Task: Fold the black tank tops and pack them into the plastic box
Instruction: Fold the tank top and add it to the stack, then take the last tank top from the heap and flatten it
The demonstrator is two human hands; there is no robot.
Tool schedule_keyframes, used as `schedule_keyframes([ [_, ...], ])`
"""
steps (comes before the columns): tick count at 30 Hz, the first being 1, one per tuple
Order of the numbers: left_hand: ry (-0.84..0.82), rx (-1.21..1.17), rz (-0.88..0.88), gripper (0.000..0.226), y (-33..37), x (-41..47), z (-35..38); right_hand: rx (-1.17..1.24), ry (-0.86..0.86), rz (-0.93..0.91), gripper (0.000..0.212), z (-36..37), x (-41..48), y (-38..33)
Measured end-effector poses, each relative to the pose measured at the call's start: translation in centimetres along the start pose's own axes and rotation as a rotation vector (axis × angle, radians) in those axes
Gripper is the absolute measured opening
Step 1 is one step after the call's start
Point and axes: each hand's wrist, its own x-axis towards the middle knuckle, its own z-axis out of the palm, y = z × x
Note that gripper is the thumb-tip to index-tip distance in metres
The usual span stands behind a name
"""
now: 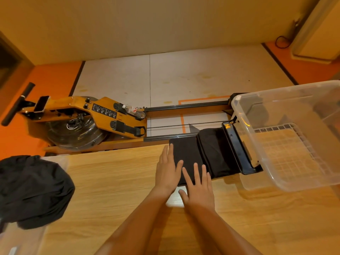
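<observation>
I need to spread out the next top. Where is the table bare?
The table is bare between the black pile and the left hand, and in front of the plastic box. Crowded between the folded tank top and the box.

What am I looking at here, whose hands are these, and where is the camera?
This is one picture from a camera worn on a person's head, looking forward and down. No robot is involved. The left hand and right hand lie flat, fingers straight, pressing a partly folded black tank top on the light wooden table. Nothing is gripped. A clear plastic box waits on the right, a heap of black garments on the left. The orange rowing machine stands on the floor behind.
</observation>
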Motion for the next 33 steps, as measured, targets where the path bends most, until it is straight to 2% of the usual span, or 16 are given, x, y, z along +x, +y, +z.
schedule_keyframes([
  [3, -0.200, 0.249, 0.175, 0.064, -0.3, 1.4, 0.5, 0.004, 0.023, -0.021, 0.094, 0.8, -0.3, 0.6],
  [5, -0.305, 0.342, 0.194, 0.063, -0.7, 1.9, 0.8, 0.009, 0.013, -0.017, 0.103, 1.1, -0.2, 0.7],
  [9, -0.375, 0.390, 0.197, 0.064, -1.1, 2.6, 0.3, -0.003, 0.025, 0.032, 0.094, 0.2, -0.2, 0.0],
  [12, -0.276, 0.326, 0.198, 0.063, -1.8, 2.1, -0.8, 0.001, 0.085, 0.079, 0.071, -1.4, -0.6, -0.9],
  [15, -0.133, 0.267, 0.166, 0.064, -4.5, -0.2, -2.3, 0.062, 0.095, 0.096, 0.068, -2.6, -1.3, -3.2],
  [20, 0.001, 0.251, 0.058, 0.066, -12.4, -5.1, -5.9, 0.112, 0.019, -0.095, 0.066, -2.7, -1.7, -9.3],
  [25, 0.133, 0.349, -0.123, 0.067, -21.3, -8.4, -11.6, 0.140, -0.140, -0.289, 0.063, -1.6, -1.8, -17.9],
  [28, 0.205, 0.380, -0.182, 0.069, -26.0, -9.9, -14.9, 0.127, -0.178, -0.395, 0.061, -0.9, -1.4, -23.0],
  [30, 0.162, 0.380, -0.224, 0.076, -28.9, -10.8, -16.9, 0.128, -0.205, -0.434, 0.061, -0.5, -1.0, -26.3],
  [33, 0.010, 0.363, -0.281, 0.085, -32.5, -12.0, -18.2, 0.180, -0.247, -0.480, 0.069, -0.1, -0.6, -30.4],
])
